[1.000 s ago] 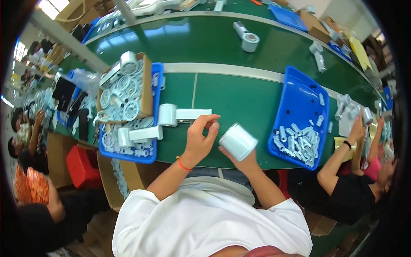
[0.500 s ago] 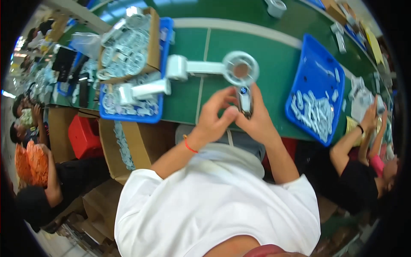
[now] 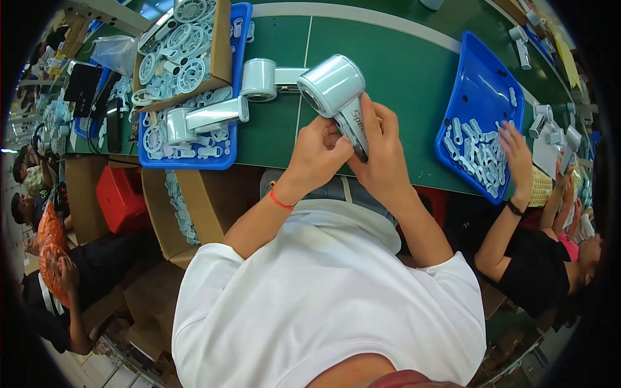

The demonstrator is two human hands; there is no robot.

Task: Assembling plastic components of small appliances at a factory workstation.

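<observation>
A white handheld fan (image 3: 333, 83) with a drum-shaped head is tilted up and to the left in front of me, above the green table. My right hand (image 3: 381, 152) is closed round its handle from the right, with the thumb along the lower part. My left hand (image 3: 317, 155), a red string on its wrist, has curled fingers against the handle's left side near the bottom. A second fan (image 3: 259, 80) lies on the table just left of the held one. Another fan (image 3: 213, 116) rests across the blue tray (image 3: 187, 163) at left.
A cardboard box (image 3: 221, 52) heaped with white fan parts stands on the left tray. At right is a blue tray (image 3: 469, 55) of small white pieces, with a co-worker's hand (image 3: 515, 155) over its edge. An open carton (image 3: 204, 207) and red stool (image 3: 121, 200) stand below left.
The held fan has turned from its round ringed face and lit display to its side, showing a lettered handle. A co-worker's hand has come to the right tray.
</observation>
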